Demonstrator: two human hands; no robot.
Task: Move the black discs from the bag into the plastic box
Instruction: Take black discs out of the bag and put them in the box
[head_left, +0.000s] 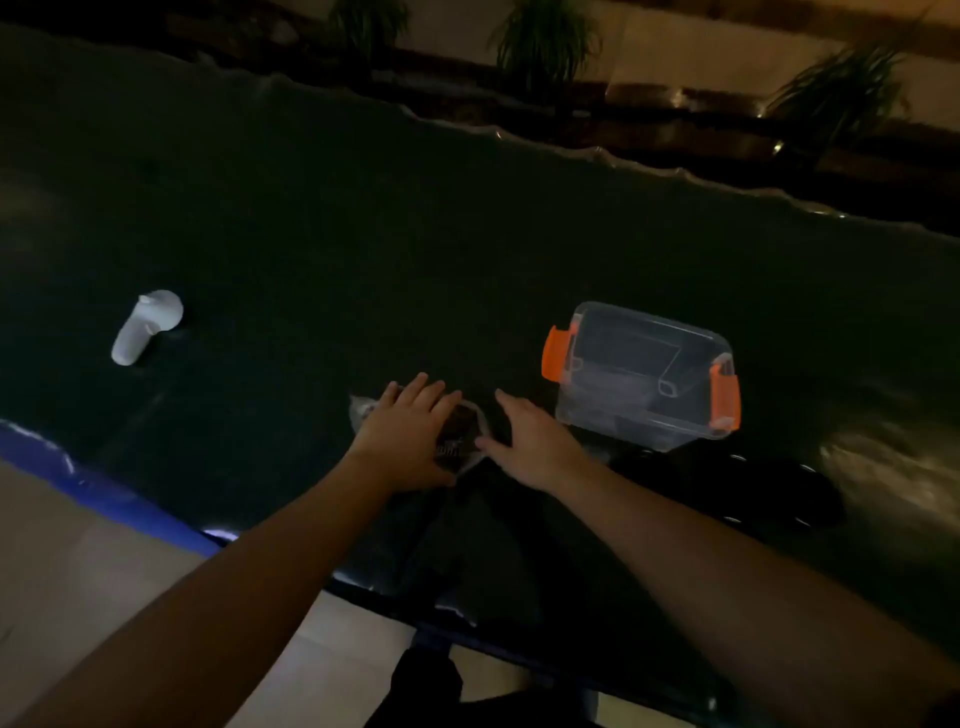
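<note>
**Ana:** Fingers first: those of the left hand (410, 431) lie straight and close together, flat on top of the bag (464, 434), pressing it to the table (311, 234). They curl round nothing that I can see.

**Ben:** And the right hand (524, 441)?

**Ana:** Its fingers are straight and a little spread, with the thumb reaching toward the bag's right edge. Whether the thumb touches the plastic I cannot tell; the light is too dim.

**Ben:** Where are the discs?

**Ana:** A dark mass shows through the clear bag between the 2 hands. I take that for the black discs (457, 431), though no single disc can be made out. The bag lies near the front edge of the table, and the plastic box (644, 374) with its 2 orange clips stands just to the right of it, apart from both hands.

**Ben:** How will it handle?

**Ana:** My guess is thin, limp, slippery film that will sag under the weight inside. The discs are probably stiff and small. I would pinch the bag near its mouth with 1 hand and draw the discs out with the other.

**Ben:** Anything else about?

**Ana:** A white controller (148, 325) lies well off to the left.
</note>
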